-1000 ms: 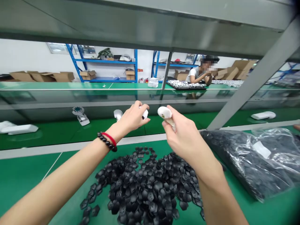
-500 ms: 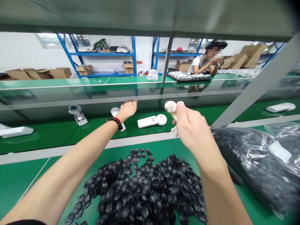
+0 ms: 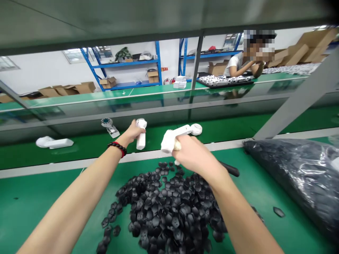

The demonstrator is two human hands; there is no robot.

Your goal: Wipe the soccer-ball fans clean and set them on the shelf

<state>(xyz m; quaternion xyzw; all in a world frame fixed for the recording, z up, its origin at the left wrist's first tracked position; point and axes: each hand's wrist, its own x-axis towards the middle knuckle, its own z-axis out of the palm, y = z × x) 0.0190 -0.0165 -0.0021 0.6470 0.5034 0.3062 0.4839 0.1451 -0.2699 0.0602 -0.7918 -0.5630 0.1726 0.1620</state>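
Note:
My left hand (image 3: 133, 132) reaches onto the green belt and is closed round a white handheld device (image 3: 141, 137), which stands nearly upright in its grip. My right hand (image 3: 191, 153) is closed on a small tool with a white, blurred head (image 3: 167, 141), held above the far edge of a pile of small black flat parts (image 3: 169, 208). Just behind the right hand another white device with a round head (image 3: 189, 129) lies flat on the belt.
A clear plastic bag of black parts (image 3: 299, 176) lies at the right, and a black rod (image 3: 230, 170) pokes out behind my right wrist. More white devices (image 3: 54, 142) (image 3: 109, 127) lie on the belt. A co-worker (image 3: 239, 63) sits at a far table.
My left hand laid one white device on the belt, reached left and took hold of another. My right hand came down and nearer with its tool.

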